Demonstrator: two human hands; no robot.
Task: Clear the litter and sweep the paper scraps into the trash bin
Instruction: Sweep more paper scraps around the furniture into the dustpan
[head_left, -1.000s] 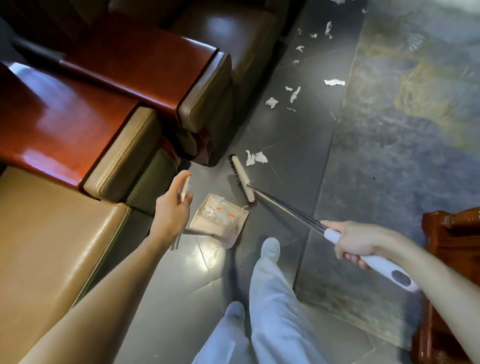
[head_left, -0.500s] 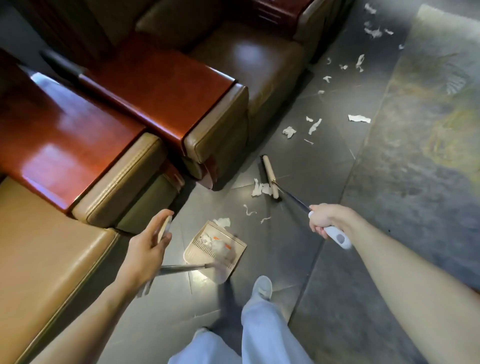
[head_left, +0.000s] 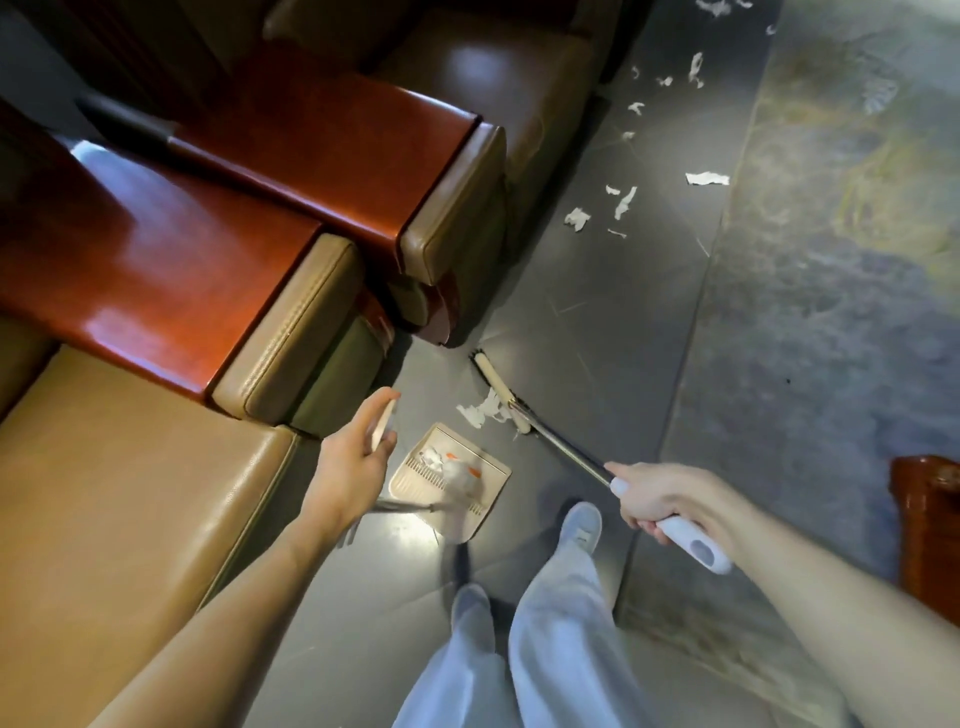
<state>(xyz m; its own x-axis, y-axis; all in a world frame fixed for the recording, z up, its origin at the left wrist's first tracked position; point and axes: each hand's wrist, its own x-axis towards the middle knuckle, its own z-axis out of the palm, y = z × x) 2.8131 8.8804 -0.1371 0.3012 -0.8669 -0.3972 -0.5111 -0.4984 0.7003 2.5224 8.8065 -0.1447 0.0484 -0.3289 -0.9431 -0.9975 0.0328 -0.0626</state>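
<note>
Beside the sofa (head_left: 130, 519), on grey floor tiles (head_left: 597, 322): broom head (head_left: 498, 389) pushing scraps (head_left: 483, 413) toward the dustpan (head_left: 452, 475).
Left hand (head_left: 353, 457) curls round the dustpan's upright handle; right hand (head_left: 660, 499) grips the broom's white handle. The scraps lie against the broom head, just short of the dustpan. Too hard a stroke could scatter the light paper past it or under the sofa. More litter (head_left: 623, 200) trails along the tiles beside the rug (head_left: 831, 338); no trash bin shows.

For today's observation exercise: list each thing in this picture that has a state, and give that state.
left hand: grips dustpan handle
right hand: grips broom handle
dustpan: on floor, holds paper scraps
broom head: on floor, touching scrap pile
far scraps: scattered, unswept
</note>
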